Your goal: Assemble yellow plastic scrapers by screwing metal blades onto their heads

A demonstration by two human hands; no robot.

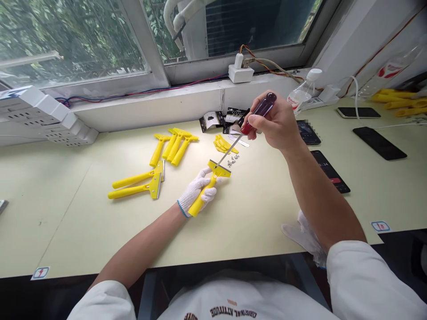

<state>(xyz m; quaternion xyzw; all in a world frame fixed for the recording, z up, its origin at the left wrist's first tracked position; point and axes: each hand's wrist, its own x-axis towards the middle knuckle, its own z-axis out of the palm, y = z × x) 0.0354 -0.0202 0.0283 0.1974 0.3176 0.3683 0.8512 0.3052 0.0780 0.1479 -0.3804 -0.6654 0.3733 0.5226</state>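
Printed white shirt (233, 291) spans the bottom edge, nearest the camera. Over the pale table (250, 231), a gloved left hand (192, 192) closes around the handle of a yellow scraper (202, 200), head pointing away. The bare right hand (278, 122) grips a screwdriver (262, 110), tip at that head. The scraper looks like light, stiff plastic, probably a little slippery; best held by its handle, clear of the metal edge.

the table (260, 200) is brightly lit, the view's edges stretched.
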